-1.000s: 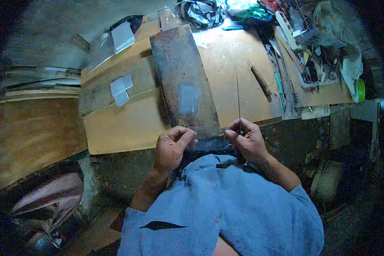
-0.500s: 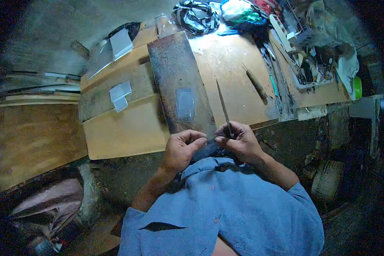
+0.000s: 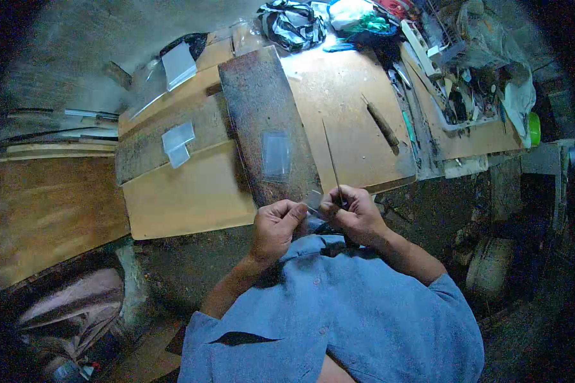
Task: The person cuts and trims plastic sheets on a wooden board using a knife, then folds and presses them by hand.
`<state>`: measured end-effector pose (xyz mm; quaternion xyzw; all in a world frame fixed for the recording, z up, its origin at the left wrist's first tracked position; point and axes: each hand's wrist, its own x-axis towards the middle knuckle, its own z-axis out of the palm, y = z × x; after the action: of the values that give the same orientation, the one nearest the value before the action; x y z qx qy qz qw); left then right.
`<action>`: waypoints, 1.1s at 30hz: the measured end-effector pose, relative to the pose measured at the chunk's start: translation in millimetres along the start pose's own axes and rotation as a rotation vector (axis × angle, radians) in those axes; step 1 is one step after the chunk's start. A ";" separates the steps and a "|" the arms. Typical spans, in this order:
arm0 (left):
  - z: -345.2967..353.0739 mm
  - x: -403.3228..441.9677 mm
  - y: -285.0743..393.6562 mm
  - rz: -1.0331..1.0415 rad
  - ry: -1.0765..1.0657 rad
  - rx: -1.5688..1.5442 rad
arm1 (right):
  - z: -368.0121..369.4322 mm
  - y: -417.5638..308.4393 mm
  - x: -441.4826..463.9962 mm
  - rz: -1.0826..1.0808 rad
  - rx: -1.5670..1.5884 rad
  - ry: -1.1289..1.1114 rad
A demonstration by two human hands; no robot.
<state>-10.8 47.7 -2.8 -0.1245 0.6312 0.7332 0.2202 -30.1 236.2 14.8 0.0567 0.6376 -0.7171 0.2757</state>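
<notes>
Left hand point(image 3: 276, 226) in close now, thumb and forefinger pinching a small clear piece point(image 3: 314, 197), which sits between the two hands by the near end of the dark board point(image 3: 259, 89). My right hand point(image 3: 352, 214) is curled round a slim tool point(image 3: 329, 155), tip pointing away. Clear sheets point(image 3: 276, 155) lie on the board; any print there is too faint for me to read.

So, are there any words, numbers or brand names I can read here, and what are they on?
None can be read.
Striped plastic bag: too blurred to tell if letters are printed on it.
Things in the white tray: too small to read.
Clear sheets and blue shirt: no lettering shows.
</notes>
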 end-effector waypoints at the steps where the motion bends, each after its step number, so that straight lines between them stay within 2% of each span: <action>1: -1.3 0.9 -1.9 0.001 -0.009 -0.015 | -0.2 0.5 0.6 -0.012 -0.012 -0.008; 6: -4.4 0.3 2.3 -0.105 0.032 -0.057 | -9.7 -0.2 -1.7 -0.040 -0.139 -0.003; 8: -10.7 0.7 4.3 -0.088 0.062 -0.170 | -21.2 -11.3 -8.3 -0.164 -0.360 0.045; 9: -14.0 0.9 5.8 -0.089 0.068 -0.171 | -28.7 -14.7 -13.0 -0.163 -0.359 0.039; 12: -24.2 1.4 8.7 -0.065 0.135 -0.109 | -39.5 -42.4 -28.4 0.110 -0.622 -0.112; 15: -30.4 2.1 8.1 -0.012 0.129 -0.140 | -42.6 -46.1 -36.9 0.038 -0.792 -0.251; 16: -30.4 1.8 10.1 -0.009 0.151 -0.134 | -37.7 -54.0 -40.3 0.099 -0.860 -0.253; 24: -31.9 0.2 10.9 0.005 0.157 -0.199 | -32.2 -56.5 -43.3 0.084 -0.964 -0.252; 27: -29.4 -3.3 10.7 -0.038 0.108 -0.182 | -31.0 -54.9 -39.7 0.060 -1.002 -0.241; 30: -26.5 -5.4 8.8 0.023 0.034 -0.073 | -29.2 -48.6 -34.0 0.006 -1.001 -0.236; 32: -25.4 -7.3 14.7 -0.102 -0.060 -0.071 | -27.6 -42.8 -28.9 -0.014 -0.990 -0.236; 33: -24.0 -7.6 15.7 -0.101 -0.063 -0.069 | -26.0 -40.2 -26.4 -0.016 -1.002 -0.245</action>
<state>-14.0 21.2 10.3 -0.1405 0.5911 0.7461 0.2724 -33.7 270.7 57.1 -0.1716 0.8662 -0.3273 0.3363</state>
